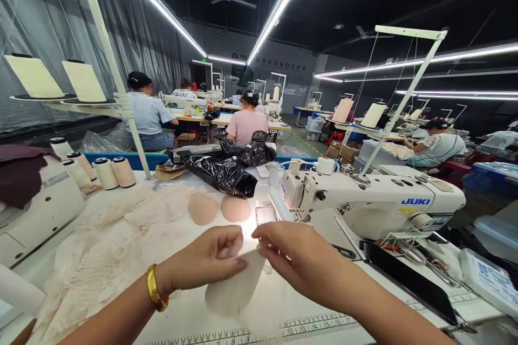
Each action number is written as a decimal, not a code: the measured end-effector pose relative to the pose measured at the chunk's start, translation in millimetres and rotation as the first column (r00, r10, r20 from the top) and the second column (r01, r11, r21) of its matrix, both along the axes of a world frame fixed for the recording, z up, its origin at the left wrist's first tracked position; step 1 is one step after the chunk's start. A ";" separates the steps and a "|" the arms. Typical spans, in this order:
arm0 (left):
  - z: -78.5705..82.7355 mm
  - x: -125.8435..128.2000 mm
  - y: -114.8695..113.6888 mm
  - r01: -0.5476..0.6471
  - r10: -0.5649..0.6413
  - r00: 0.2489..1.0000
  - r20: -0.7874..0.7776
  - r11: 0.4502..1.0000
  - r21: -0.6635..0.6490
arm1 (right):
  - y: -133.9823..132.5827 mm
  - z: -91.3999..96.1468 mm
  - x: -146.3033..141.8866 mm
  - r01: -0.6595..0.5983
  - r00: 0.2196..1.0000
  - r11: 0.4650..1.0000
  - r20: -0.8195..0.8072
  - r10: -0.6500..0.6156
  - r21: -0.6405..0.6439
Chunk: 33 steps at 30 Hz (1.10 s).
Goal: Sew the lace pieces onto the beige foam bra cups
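Note:
My left hand (210, 261), with a gold bangle on the wrist, and my right hand (293, 256) both pinch the top edge of a pale fabric cup piece (237, 294) held just above the white table (307, 315). Both hands are closed on it, thumbs pressed against fingers. Two beige bra pads (218, 208) lie side by side on the table just beyond my hands. A white JUKI sewing machine (372, 199) stands to the right of my right hand, its needle end lit near the pads.
A heap of pale lace fabric (113, 237) covers the left of the table. Thread cones (109, 172) and a black plastic bag (226, 172) sit at the back. Scissors (421, 261) lie at the right. Other people sew at tables further off.

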<state>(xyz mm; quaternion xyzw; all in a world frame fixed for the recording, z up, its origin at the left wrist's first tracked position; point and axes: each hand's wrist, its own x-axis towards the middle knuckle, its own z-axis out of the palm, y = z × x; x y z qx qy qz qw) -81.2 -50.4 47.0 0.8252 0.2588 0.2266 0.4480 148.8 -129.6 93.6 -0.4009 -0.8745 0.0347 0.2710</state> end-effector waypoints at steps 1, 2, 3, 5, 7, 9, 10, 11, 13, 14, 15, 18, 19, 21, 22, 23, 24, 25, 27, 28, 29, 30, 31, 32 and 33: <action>-1.1 -3.2 1.2 -0.101 0.099 0.995 0.019 0.986 0.133 | 2.7 -5.8 -1.2 0.015 1.000 0.987 -0.002 -0.015 0.158; -1.9 -6.6 2.0 -0.177 0.170 0.984 0.048 0.936 0.303 | 5.6 -13.6 -2.7 0.028 1.000 0.952 -0.015 -0.024 0.303; -2.6 -9.8 2.0 -0.217 0.206 0.976 0.078 0.844 0.490 | 8.7 -23.6 -4.1 0.036 0.999 0.908 -0.031 -0.025 0.417; -4.4 -14.8 -0.5 -0.169 0.206 0.978 0.046 0.638 0.751 | 15.9 -48.8 -4.6 0.032 0.999 0.846 -0.044 -0.010 0.533; -7.6 -15.4 -5.3 -0.006 0.200 0.971 -0.134 0.577 0.817 | 24.4 -77.9 -0.2 -0.015 1.000 0.843 0.020 0.006 0.538; -12.3 -9.0 -8.8 0.152 0.186 0.921 -0.342 0.636 0.756 | 33.9 -105.4 9.6 -0.108 0.988 0.867 0.148 0.040 0.486; -15.1 -2.8 -8.8 0.205 0.178 0.893 -0.413 0.656 0.726 | 38.8 -116.9 15.9 -0.163 0.974 0.875 0.215 0.069 0.457; -18.3 5.1 -7.3 0.246 0.169 0.874 -0.455 0.654 0.715 | 43.8 -126.2 22.8 -0.202 0.958 0.883 0.272 0.089 0.424; -25.5 24.6 0.3 0.322 0.147 0.855 -0.498 0.602 0.730 | 53.3 -138.1 36.9 -0.233 0.938 0.903 0.328 0.111 0.362; -29.7 34.8 5.4 0.360 0.138 0.844 -0.518 0.571 0.738 | 57.5 -141.1 43.7 -0.229 0.937 0.914 0.331 0.113 0.335; -34.4 44.4 10.7 0.396 0.130 0.829 -0.543 0.549 0.736 | 61.1 -142.7 50.0 -0.221 0.939 0.923 0.326 0.113 0.316; -50.9 63.9 21.7 0.438 0.142 0.797 -0.587 0.534 0.723 | 66.2 -142.8 65.8 -0.194 0.958 0.946 0.257 0.126 0.259; -56.8 66.4 22.9 0.404 0.161 0.813 -0.559 0.535 0.742 | 65.6 -142.3 69.8 -0.173 0.968 0.957 0.218 0.122 0.232; -67.6 66.7 22.3 0.313 0.174 0.867 -0.466 0.537 0.783 | 61.6 -141.1 75.9 -0.126 0.985 0.978 0.135 0.104 0.166; -72.1 65.5 21.1 0.272 0.171 0.891 -0.420 0.541 0.796 | 59.0 -140.4 78.1 -0.110 0.990 0.984 0.107 0.095 0.139; -75.8 64.0 19.9 0.240 0.164 0.909 -0.383 0.547 0.802 | 56.4 -139.7 79.8 -0.101 0.992 0.988 0.093 0.090 0.120; -78.7 62.8 18.8 0.222 0.154 0.920 -0.360 0.554 0.803 | 54.2 -138.9 81.0 -0.097 0.992 0.989 0.086 0.088 0.108; -80.7 62.1 18.2 0.212 0.144 0.927 -0.346 0.560 0.801 | 52.5 -138.3 82.0 -0.097 0.993 0.991 0.082 0.089 0.095; -82.5 62.7 18.3 0.191 0.141 0.936 -0.323 0.569 0.800 | 51.0 -137.6 83.2 -0.100 0.993 0.992 0.071 0.095 0.079; -82.4 63.8 18.8 0.186 0.140 0.937 -0.320 0.574 0.797 | 51.0 -137.6 83.7 -0.102 0.993 0.992 0.064 0.097 0.073; -81.8 65.1 19.4 0.186 0.137 0.937 -0.321 0.583 0.791 | 51.4 -137.8 84.0 -0.104 0.993 0.992 0.057 0.101 0.069; -80.8 66.6 19.9 0.190 0.132 0.936 -0.327 0.593 0.783 | 51.9 -138.1 84.3 -0.107 0.993 0.992 0.050 0.104 0.068; -79.7 67.9 20.3 0.194 0.129 0.934 -0.334 0.603 0.774 | 52.3 -138.4 84.6 -0.111 0.993 0.991 0.045 0.108 0.069; -78.6 68.9 20.4 0.198 0.125 0.932 -0.341 0.613 0.765 | 52.7 -138.7 84.8 -0.114 0.993 0.991 0.039 0.111 0.071; -77.6 69.6 20.3 0.201 0.122 0.930 -0.347 0.621 0.758 | 52.9 -138.9 85.0 -0.116 0.993 0.991 0.037 0.114 0.071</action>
